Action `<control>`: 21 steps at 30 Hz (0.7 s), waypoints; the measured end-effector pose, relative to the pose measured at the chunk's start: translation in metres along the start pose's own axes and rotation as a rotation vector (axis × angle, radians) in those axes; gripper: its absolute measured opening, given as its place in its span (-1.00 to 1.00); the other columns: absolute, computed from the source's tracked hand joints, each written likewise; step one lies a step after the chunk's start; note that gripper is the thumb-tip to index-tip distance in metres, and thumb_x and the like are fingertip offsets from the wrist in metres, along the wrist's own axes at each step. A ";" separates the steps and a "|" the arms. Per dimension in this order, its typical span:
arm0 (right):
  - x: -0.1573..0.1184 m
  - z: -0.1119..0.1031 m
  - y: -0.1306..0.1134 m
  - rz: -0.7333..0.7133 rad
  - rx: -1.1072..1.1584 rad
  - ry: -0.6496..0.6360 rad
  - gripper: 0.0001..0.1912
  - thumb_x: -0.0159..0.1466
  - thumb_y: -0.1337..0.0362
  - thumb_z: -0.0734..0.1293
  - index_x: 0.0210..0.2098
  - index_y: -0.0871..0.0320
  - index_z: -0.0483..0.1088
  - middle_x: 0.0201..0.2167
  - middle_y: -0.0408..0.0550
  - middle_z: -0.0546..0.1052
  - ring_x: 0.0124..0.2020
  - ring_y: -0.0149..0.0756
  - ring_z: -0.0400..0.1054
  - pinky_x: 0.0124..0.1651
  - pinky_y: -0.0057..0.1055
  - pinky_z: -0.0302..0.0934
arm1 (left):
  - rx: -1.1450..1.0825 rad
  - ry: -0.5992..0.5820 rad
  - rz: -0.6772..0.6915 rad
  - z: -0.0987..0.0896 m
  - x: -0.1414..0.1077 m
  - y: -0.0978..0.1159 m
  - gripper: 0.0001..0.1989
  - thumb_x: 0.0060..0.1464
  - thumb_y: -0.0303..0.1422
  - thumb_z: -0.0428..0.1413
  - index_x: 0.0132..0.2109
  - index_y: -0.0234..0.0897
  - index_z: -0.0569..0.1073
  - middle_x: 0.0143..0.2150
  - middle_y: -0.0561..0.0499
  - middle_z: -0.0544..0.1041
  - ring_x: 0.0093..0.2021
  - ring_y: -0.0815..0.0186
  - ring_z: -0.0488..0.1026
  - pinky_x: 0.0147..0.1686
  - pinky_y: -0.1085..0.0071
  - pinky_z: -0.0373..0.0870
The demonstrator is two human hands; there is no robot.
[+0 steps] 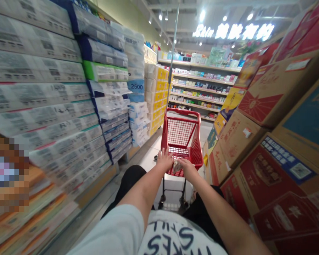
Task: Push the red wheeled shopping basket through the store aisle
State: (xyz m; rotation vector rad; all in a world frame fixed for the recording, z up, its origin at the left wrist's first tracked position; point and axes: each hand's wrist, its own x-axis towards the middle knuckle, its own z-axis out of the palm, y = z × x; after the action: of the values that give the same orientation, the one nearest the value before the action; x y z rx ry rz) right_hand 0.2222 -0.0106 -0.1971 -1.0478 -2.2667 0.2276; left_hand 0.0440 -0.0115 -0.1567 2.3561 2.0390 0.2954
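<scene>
A red shopping cart (181,132) with a mesh basket stands upright on the floor in front of me. My left hand (165,159) rests at the near left edge of its basket, fingers spread and pointing forward. Beside it, my right hand (185,166) is at the near rim with its fingers curled round a small crumpled, pale brownish item (177,165). What that item is cannot be made out. No goods can be seen inside the basket.
Stacked paper packs (42,85) line the left side, and cardboard cartons (260,95) are piled close on the right. Shelves of small boxes (199,76) stand ahead under a lit sign. Between the stacks runs a narrow aisle floor (149,152).
</scene>
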 end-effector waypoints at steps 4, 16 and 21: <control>-0.001 -0.001 -0.003 -0.006 -0.030 0.023 -0.41 0.10 0.57 0.15 0.08 0.16 0.40 0.06 0.09 0.46 0.11 -0.13 0.29 0.15 -0.15 0.20 | -0.017 0.011 0.004 -0.001 0.000 0.000 -0.51 0.25 -0.24 -0.17 0.30 -0.09 0.21 0.44 -0.01 -0.08 0.40 -0.02 -0.15 0.29 -0.09 -0.18; -0.006 -0.005 -0.005 0.092 -0.052 0.057 -0.38 0.11 0.59 0.13 0.13 0.14 0.36 0.08 0.09 0.44 0.11 -0.16 0.29 0.16 -0.15 0.18 | -0.004 0.045 0.001 0.004 0.001 -0.002 -0.52 0.27 -0.24 -0.15 0.30 -0.11 0.21 0.43 0.03 -0.04 0.39 -0.05 -0.13 0.30 -0.05 -0.17; -0.014 -0.001 0.004 0.034 -0.057 0.083 -0.38 0.09 0.57 0.12 0.11 0.11 0.38 0.04 0.08 0.47 0.09 -0.15 0.31 0.14 -0.10 0.21 | -0.032 0.001 -0.029 0.005 0.001 -0.002 -0.51 0.27 -0.21 -0.22 0.30 -0.10 0.20 0.46 0.03 -0.15 0.40 -0.03 -0.17 0.31 -0.06 -0.20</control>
State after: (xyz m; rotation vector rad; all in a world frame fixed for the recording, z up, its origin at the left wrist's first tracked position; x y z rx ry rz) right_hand 0.2322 -0.0181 -0.2039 -1.1053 -2.1936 0.1314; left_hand 0.0432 -0.0094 -0.1622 2.3059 2.0515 0.3270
